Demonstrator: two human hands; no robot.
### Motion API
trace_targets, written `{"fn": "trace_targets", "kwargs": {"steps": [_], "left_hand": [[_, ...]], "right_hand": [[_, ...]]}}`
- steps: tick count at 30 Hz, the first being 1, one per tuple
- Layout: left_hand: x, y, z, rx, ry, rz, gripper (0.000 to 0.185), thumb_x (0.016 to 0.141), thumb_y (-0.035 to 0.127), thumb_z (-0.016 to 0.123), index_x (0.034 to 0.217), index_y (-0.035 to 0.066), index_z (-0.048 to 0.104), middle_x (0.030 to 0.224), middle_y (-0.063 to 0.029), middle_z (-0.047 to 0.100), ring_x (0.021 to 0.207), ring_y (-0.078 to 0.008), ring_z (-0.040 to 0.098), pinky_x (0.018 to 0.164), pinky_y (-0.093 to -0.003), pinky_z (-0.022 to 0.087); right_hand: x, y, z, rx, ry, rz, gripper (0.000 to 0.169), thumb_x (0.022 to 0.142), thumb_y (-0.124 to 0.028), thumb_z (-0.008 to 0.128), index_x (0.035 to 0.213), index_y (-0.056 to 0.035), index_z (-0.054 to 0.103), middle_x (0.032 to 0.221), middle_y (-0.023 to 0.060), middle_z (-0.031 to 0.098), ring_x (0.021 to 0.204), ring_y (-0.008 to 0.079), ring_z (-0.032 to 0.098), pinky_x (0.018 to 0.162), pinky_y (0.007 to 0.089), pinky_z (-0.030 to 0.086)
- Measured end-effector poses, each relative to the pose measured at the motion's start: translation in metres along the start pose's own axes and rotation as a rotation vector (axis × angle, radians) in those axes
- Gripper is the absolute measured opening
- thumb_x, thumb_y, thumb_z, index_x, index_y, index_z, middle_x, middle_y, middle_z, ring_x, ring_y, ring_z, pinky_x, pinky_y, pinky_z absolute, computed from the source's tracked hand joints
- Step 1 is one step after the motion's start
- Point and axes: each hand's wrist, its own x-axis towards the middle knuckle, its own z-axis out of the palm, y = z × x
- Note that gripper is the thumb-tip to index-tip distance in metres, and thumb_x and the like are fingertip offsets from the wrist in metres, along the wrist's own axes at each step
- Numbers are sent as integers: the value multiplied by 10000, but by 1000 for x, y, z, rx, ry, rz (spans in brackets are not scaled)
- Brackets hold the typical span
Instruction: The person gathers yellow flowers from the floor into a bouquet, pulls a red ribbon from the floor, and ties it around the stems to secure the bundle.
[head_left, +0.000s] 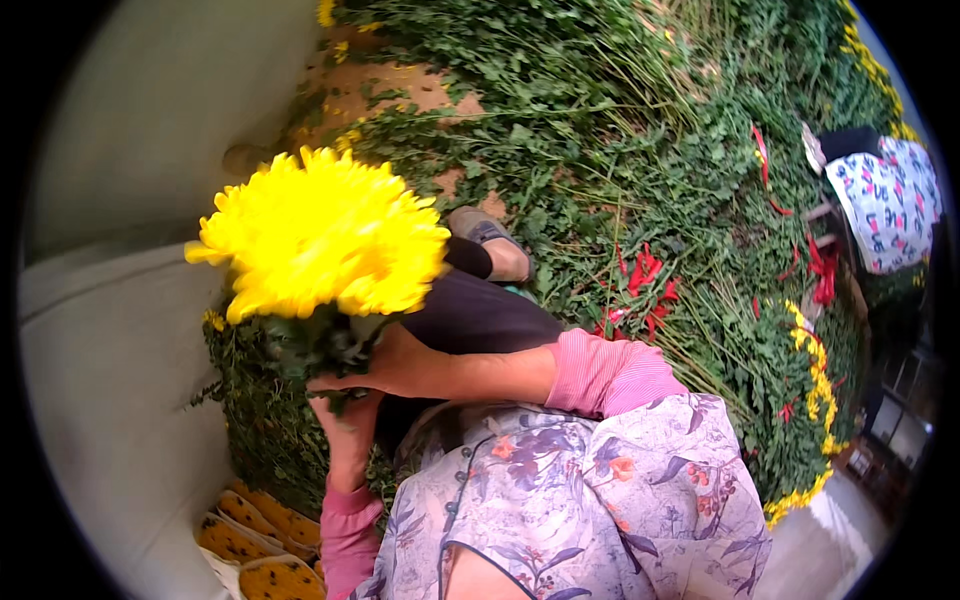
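Observation:
A bunch of bright yellow chrysanthemums is held up in front of my body, its large blooms blurred and overlapping. Just below the flower heads, my right hand wraps the dark green leaves and stems. My left hand grips the bunch from beneath, lower on the stems. Leaves and my right hand partly cover its fingers. Most of the lower stems are hidden behind my hands and wrists.
Cut leafy stems spread thickly over the floor. Red ribbons lie among them. Rows of yellow blooms edge the pile at right. Another person in a printed white garment is at far right. Orange-yellow packs stand by the pale wall.

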Motion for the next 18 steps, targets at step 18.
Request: {"fn": "trace_targets", "kwargs": {"steps": [18], "left_hand": [[35, -32, -41, -57, -333, -443, 195, 892, 10, 647, 1067, 47, 724, 837, -31, 634, 742, -160, 564, 744, -297, 472]], "right_hand": [[-229, 253, -326, -1104, 467, 1034, 306, 842, -290, 692, 1089, -110, 704, 1091, 164, 669, 1021, 336, 630, 882, 450, 504]]}}
